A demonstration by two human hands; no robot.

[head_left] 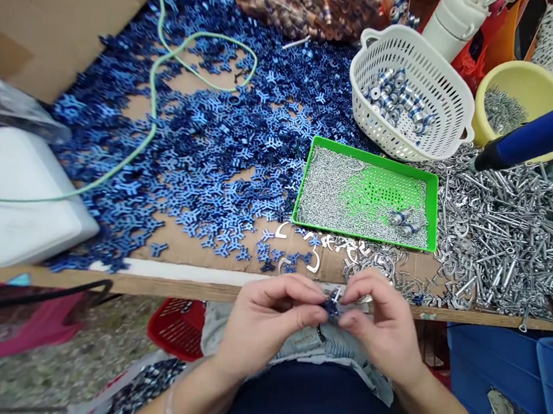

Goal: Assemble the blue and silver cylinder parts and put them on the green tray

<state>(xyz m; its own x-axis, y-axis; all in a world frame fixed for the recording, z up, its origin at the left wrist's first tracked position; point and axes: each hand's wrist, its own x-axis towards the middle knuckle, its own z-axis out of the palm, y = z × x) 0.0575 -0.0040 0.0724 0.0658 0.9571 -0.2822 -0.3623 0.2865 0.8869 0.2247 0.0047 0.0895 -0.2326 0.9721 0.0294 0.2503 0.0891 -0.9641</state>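
Observation:
My left hand (272, 321) and my right hand (382, 327) meet above the table's front edge, their fingertips pinching a small dark blue metal part (331, 310) from both sides. The fingers hide most of it, and a thin silver piece seems to stick up from it. Just beyond the hands, loose silver clips and rings (371, 259) lie on the cardboard-covered table (191, 247). Several blue three-armed metal pieces (231, 245) spread to the left. A green tray (368, 198) of tiny silver pins stands ahead of my right hand.
A white basket (408, 95) holds blue-and-silver cylinders, and a yellow bowl (518, 102) holds small springs. Silver bolts (509, 242) are heaped at right, under a blue tool handle (551, 130). A pale green cable (156, 101) crosses the blue pieces. Blue crates (501, 389) stand below right.

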